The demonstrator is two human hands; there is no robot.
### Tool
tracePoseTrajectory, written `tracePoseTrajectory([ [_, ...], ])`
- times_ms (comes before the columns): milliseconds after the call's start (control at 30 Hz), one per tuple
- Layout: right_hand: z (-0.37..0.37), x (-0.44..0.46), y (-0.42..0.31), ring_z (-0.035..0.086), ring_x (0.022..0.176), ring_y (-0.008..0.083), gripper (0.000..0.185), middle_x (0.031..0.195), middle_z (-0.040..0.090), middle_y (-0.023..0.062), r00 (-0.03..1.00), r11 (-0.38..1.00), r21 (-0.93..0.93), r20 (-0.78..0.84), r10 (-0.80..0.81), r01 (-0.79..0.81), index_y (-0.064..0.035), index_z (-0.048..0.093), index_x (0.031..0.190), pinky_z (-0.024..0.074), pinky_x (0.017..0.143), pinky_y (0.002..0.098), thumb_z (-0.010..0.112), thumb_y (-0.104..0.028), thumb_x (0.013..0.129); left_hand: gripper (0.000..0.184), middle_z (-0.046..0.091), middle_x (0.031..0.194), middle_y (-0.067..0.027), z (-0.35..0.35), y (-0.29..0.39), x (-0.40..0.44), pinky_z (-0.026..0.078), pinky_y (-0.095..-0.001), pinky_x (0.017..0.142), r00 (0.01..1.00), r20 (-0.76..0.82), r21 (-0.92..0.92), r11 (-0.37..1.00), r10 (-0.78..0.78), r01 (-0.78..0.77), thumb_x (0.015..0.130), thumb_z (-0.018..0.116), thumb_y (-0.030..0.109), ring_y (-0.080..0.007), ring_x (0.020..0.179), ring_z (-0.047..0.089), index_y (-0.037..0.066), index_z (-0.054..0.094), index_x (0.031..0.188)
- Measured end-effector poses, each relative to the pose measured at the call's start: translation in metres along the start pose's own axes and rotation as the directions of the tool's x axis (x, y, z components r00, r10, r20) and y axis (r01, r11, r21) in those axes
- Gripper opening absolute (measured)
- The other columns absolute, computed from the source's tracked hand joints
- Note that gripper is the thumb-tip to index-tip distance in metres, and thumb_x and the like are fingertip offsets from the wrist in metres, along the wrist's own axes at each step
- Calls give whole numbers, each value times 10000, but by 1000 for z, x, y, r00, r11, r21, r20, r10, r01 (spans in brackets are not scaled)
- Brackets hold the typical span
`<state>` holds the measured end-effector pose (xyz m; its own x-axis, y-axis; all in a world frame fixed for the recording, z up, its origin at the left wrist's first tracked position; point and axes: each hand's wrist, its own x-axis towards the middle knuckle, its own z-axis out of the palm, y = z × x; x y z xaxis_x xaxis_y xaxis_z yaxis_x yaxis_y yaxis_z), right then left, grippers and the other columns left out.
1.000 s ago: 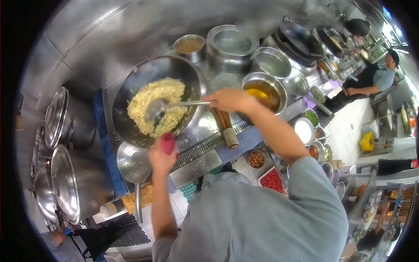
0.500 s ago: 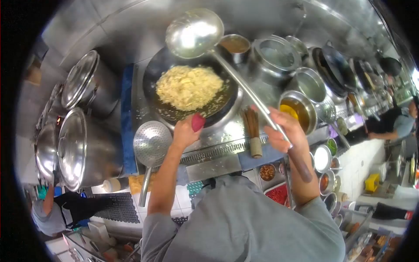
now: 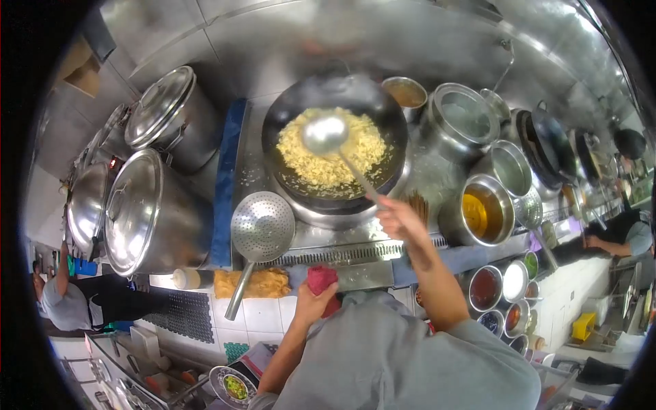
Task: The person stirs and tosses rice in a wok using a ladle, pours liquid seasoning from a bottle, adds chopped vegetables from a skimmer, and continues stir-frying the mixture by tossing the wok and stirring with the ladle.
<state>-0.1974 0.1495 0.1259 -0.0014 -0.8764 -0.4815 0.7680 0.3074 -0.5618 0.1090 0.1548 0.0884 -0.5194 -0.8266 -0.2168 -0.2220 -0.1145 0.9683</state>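
My right hand [image 3: 403, 222] is wrapped round the handle of a long metal ladle [image 3: 326, 134]. The ladle's bowl is over the yellow, grainy food [image 3: 362, 154], which looks like egg fried rice; whether it touches the food I cannot tell. That food lies spread in a dark wok [image 3: 294, 89] on the stove. Close to my body, below the stove's front edge, my left hand [image 3: 311, 305] grips a folded red cloth [image 3: 321, 279]. A perforated skimmer [image 3: 262, 227] rests left of the wok, its handle hanging over the front edge.
Large lidded pots [image 3: 160, 219] stand on the left. To the right are a pot of yellow oil [image 3: 485, 212], a bamboo brush [image 3: 418, 205] and several sauce bowls [image 3: 485, 287]. Other people work at the far left [image 3: 65, 301] and far right [image 3: 639, 239].
The ladle has come down from above the wok's far edge to the food. My left hand with the cloth has drawn back from the wok toward my body. The view has shifted.
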Motion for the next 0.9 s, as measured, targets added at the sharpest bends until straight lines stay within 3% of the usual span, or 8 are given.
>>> tracePoseTrajectory([
  [200,50,5,15,391,384,92,364,571,443,0,920,723,-678,-191,-343,129,-82,493,1282,294,337,265,495,-268,968,304,662,869,-141,-8,28,23,499,-358,734,949,-162,305,928,271,-213,768,731,165,-282,785,638,20,629,1015],
  [267,45,-1,-3,368,366,97,348,522,393,-19,985,996,-76,-162,-52,40,-108,510,1276,270,316,271,499,-263,964,329,650,878,-154,-6,43,53,484,-389,768,845,-115,512,760,523,-400,739,730,147,-331,818,616,14,616,1017],
  [333,13,59,4,398,392,97,379,520,422,-24,992,996,-93,-123,-3,-9,-121,487,1303,297,339,263,507,-284,961,361,638,896,-163,0,58,98,465,-412,794,695,-22,649,539,719,-537,698,735,134,-353,850,597,8,601,1008],
  [433,-10,113,25,519,454,219,427,564,536,81,883,411,-873,45,-467,262,-156,445,1348,403,415,353,510,-300,952,386,634,858,-168,17,42,152,452,-417,791,739,161,730,425,654,-535,655,752,153,-355,821,597,16,593,978],
  [533,-11,10,-1,608,568,361,453,650,614,206,783,-373,-927,211,-585,-28,-178,429,1368,487,542,453,511,-307,942,394,633,772,-163,25,25,168,455,-419,747,795,199,729,456,574,-511,631,765,179,-360,744,606,34,600,958],
  [667,-6,-162,-45,621,643,392,425,709,632,197,937,-446,-894,188,-294,40,-235,439,1379,495,604,484,469,-300,960,379,634,709,-165,27,83,107,471,-438,664,795,118,705,514,595,-489,640,761,205,-348,667,624,46,622,955],
  [733,37,-221,-84,636,702,310,471,778,649,153,979,-310,-928,-190,-74,-204,-288,405,1408,489,711,421,481,-272,944,372,641,731,-179,20,136,66,476,-438,649,714,97,639,506,693,-579,646,758,207,-341,672,631,43,625,952],
  [900,13,-189,-84,621,594,309,413,693,626,150,970,-424,-905,136,-203,38,-267,445,1380,512,588,423,465,-279,968,379,639,729,-183,21,110,84,483,-429,646,745,89,606,557,661,-568,644,759,204,-356,657,620,35,618,953],
])
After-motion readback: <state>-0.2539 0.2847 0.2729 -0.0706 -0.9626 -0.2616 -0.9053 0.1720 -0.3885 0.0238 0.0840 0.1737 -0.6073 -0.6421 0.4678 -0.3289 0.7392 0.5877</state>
